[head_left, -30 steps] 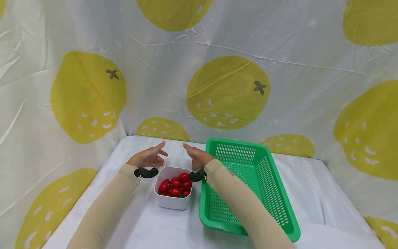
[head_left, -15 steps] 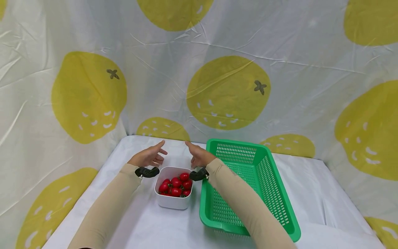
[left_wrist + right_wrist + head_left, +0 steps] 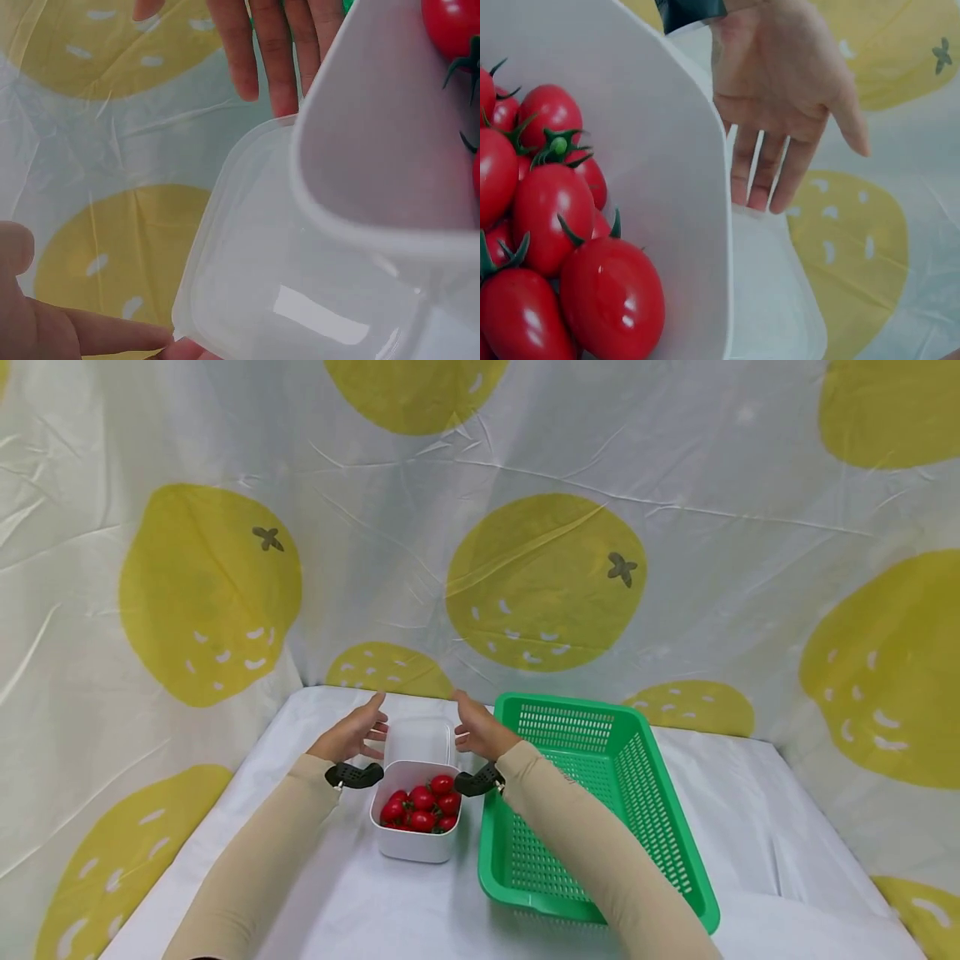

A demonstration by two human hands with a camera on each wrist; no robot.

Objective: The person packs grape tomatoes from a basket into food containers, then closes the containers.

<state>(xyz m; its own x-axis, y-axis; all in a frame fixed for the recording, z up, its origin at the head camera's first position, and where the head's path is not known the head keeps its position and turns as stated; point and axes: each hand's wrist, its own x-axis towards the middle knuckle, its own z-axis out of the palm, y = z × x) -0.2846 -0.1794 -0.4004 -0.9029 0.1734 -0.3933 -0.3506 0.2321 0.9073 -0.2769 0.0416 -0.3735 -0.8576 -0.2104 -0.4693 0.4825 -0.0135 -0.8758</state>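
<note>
A square white container (image 3: 415, 847) full of red cherry tomatoes (image 3: 422, 798) with green stems stands on the table. Just behind it, a translucent lid (image 3: 420, 742) shows between the two hands. My left hand (image 3: 351, 735) is at the lid's left side, its fingers straight and the thumb raised apart; in the right wrist view, fingertips of this left hand (image 3: 776, 94) meet the lid's edge (image 3: 769, 289). On the opposite side, my right hand (image 3: 480, 728) faces it palm inward. The left wrist view has straight fingers of the right hand (image 3: 274, 49) reaching the lid's rim.
To the right stands a green perforated basket (image 3: 491, 852), with the right forearm passing over it. A white cloth (image 3: 337, 893) covers the table. Behind and to the left hangs white fabric with yellow lemon prints (image 3: 547, 581).
The lid now shows larger and higher behind the container, where before it was barely visible. Both hands have turned inward, their fingers now at its sides.
</note>
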